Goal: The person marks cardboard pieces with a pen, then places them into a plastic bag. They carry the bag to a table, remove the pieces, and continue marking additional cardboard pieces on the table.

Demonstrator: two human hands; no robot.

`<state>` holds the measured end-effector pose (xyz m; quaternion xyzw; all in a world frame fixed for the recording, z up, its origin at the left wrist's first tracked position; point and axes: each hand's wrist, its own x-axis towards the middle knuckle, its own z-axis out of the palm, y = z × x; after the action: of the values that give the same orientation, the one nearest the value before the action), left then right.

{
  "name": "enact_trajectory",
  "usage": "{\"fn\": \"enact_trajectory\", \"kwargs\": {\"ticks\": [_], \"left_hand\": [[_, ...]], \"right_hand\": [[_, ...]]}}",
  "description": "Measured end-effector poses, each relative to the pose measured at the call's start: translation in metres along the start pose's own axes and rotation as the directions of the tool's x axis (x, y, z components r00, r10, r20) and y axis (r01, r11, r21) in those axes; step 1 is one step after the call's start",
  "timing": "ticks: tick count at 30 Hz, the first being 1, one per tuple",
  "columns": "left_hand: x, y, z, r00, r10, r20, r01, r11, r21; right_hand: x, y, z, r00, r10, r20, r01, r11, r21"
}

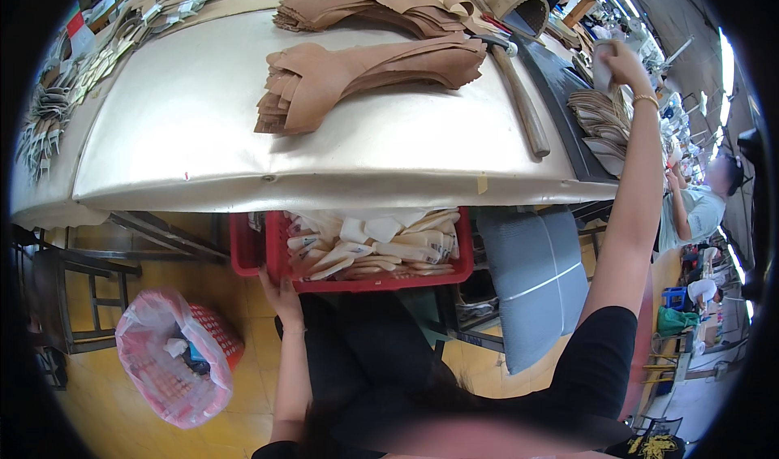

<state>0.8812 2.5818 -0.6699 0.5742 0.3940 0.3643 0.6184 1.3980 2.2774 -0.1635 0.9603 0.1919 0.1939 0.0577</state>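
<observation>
My right arm stretches far up and to the right. In its closed fingers, my right hand (630,66) grips a pale flat piece (601,68), partly covered by the hand. Just below it, a fanned stack of beige cut pieces (599,116) lies on the dark strip at the table's right side. Down at the left, my left hand (281,300) is closed on the front left corner of a red plastic basket (381,282). White and cream flat pieces (377,244) fill that basket, which sits below the table edge, over my lap.
Two piles of brown cut pieces (324,81) and a hammer (519,98) lie on the pale table (187,126). A lined waste bin (174,362) stands on the floor at left. A grey-blue bundle (535,288) is right of the basket. Another person (698,207) sits farther right.
</observation>
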Motion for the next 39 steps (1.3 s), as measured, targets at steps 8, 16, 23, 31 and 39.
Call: {"fn": "enact_trajectory", "kwargs": {"ticks": [8, 16, 23, 31, 39], "left_hand": [[-0.006, 0.005, 0.003, 0.999, 0.046, -0.014, -0.047, 0.997, -0.06], [-0.018, -0.007, 0.015, 0.99, -0.038, -0.138, 0.032, 0.999, -0.044], [-0.024, 0.026, 0.008, 0.979, -0.179, -0.102, 0.185, 0.981, 0.055], [-0.01, -0.006, 0.021, 0.983, -0.039, -0.18, 0.037, 0.999, -0.01], [-0.019, 0.023, 0.01, 0.983, -0.013, -0.186, 0.043, 0.986, 0.16]], "right_hand": [[-0.084, 0.043, -0.05, 0.831, 0.291, -0.474, 0.072, 0.789, 0.61], [-0.235, -0.072, -0.053, 0.862, 0.151, -0.483, 0.316, 0.585, 0.747], [-0.335, -0.255, -0.046, 0.888, -0.053, -0.457, 0.454, 0.251, 0.855], [-0.364, -0.436, 0.036, 0.637, -0.767, -0.073, 0.277, 0.139, 0.951], [-0.305, -0.571, 0.172, 0.513, -0.801, -0.307, 0.783, 0.29, 0.551]]}}
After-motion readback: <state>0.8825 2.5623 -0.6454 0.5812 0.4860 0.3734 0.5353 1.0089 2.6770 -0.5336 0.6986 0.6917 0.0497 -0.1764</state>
